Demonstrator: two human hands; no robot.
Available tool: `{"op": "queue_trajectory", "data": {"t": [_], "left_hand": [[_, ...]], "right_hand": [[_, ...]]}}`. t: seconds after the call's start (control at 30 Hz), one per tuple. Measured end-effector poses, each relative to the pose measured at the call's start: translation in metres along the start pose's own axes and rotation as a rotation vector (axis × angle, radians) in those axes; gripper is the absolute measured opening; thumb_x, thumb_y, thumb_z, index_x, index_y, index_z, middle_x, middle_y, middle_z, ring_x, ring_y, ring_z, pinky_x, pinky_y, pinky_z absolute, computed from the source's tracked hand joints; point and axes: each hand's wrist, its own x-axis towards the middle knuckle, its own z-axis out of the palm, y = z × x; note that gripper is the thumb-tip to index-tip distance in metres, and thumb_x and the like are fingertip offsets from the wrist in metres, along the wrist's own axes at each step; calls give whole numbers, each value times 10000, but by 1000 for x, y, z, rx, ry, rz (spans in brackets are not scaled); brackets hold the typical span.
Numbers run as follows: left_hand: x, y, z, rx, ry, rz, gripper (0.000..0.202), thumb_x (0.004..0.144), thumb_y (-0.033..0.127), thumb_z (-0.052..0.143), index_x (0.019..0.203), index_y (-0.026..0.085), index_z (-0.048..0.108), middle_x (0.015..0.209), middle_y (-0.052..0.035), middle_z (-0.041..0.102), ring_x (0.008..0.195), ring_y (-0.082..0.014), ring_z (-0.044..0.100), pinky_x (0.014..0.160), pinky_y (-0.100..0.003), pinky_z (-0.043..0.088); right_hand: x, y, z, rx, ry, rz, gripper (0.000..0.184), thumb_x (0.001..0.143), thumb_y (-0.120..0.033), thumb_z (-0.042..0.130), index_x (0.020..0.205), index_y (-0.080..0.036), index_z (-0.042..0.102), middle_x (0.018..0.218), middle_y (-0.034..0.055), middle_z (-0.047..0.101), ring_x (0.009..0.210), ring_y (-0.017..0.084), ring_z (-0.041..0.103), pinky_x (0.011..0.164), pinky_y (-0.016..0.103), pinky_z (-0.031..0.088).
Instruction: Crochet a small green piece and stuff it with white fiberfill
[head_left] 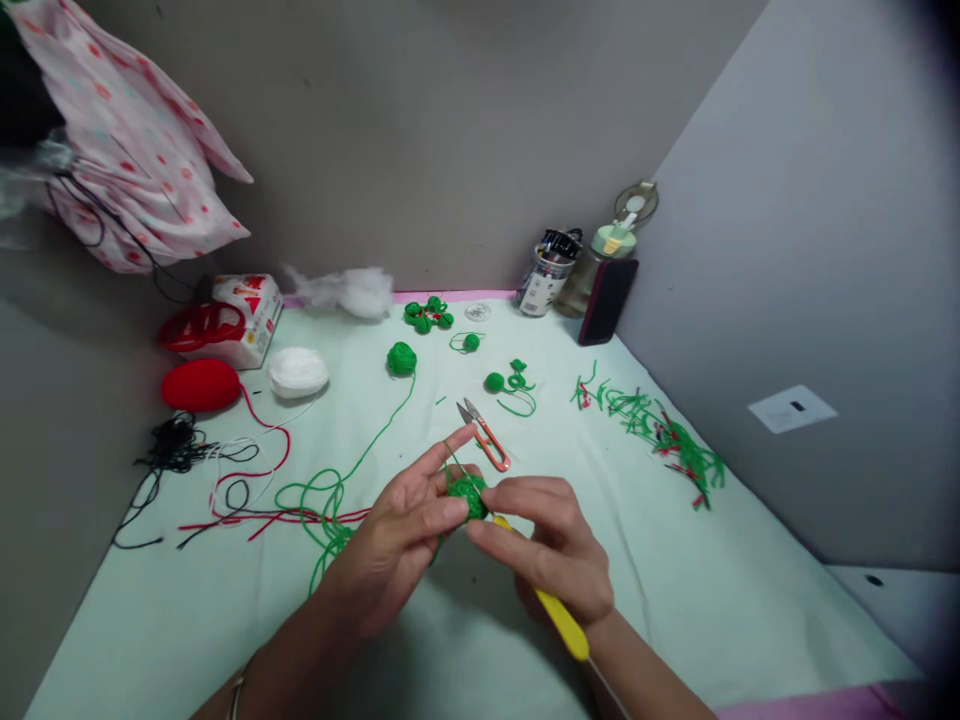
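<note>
Between thumb and fingers, my left hand (409, 525) pinches a small green crochet piece (469, 496). Green yarn passes over its raised index finger. My right hand (559, 545) grips a crochet hook (564, 625) by its yellow handle, with the hook's tip at the green piece. A loose tangle of green yarn (326, 500) lies left of my left hand and leads back to a green yarn ball (402, 359). Just beyond my hands, thread snips (491, 445) with orange handles rest on the cloth.
Finished green pieces (429, 316) lie at the back. Red yarn (201, 386), white yarn (298, 372) and black yarn (176, 445) are on the left. Yarn scraps (667, 435) spread along the right. A pen cup (541, 285), a bottle (589, 275) and a phone (609, 302) stand at the back right.
</note>
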Motion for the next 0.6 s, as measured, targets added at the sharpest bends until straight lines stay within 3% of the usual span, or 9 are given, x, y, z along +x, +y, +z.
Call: {"op": "queue_trajectory", "data": {"t": [0.2, 0.37, 0.47, 0.6], "left_hand": [[1, 1, -6, 58, -30, 7, 756, 729, 206, 930, 1438, 230, 668, 1009, -30, 709, 948, -151, 625, 946, -260, 460], [2, 9, -12, 203, 2, 52, 759, 716, 193, 921, 1432, 272, 681, 977, -7, 654, 893, -134, 577, 859, -239, 457], [4, 14, -17, 310, 3, 80, 731, 720, 203, 911, 1414, 289, 698, 993, -11, 636, 856, -130, 553, 770, -230, 448], [5, 16, -23, 388, -50, 72, 671, 735, 215, 887, 1382, 287, 723, 968, -12, 620, 804, -132, 541, 698, -241, 445]], "right_hand": [[7, 2, 3, 404, 85, 321, 261, 1058, -210, 602, 1191, -313, 801, 1019, 65, 771, 915, 195, 745, 744, 337, 643], [4, 4, -4, 535, 32, 438, 275, 1033, -149, 630, 1186, -297, 804, 1074, 64, 799, 961, 197, 747, 799, 351, 641], [6, 7, -8, 562, 17, 508, 232, 1029, -164, 641, 1129, -278, 818, 983, 51, 806, 923, 188, 739, 825, 347, 621], [12, 13, -10, 765, 43, 709, 144, 1014, -274, 687, 1002, -258, 829, 859, 35, 778, 767, 164, 730, 714, 305, 610]]}}
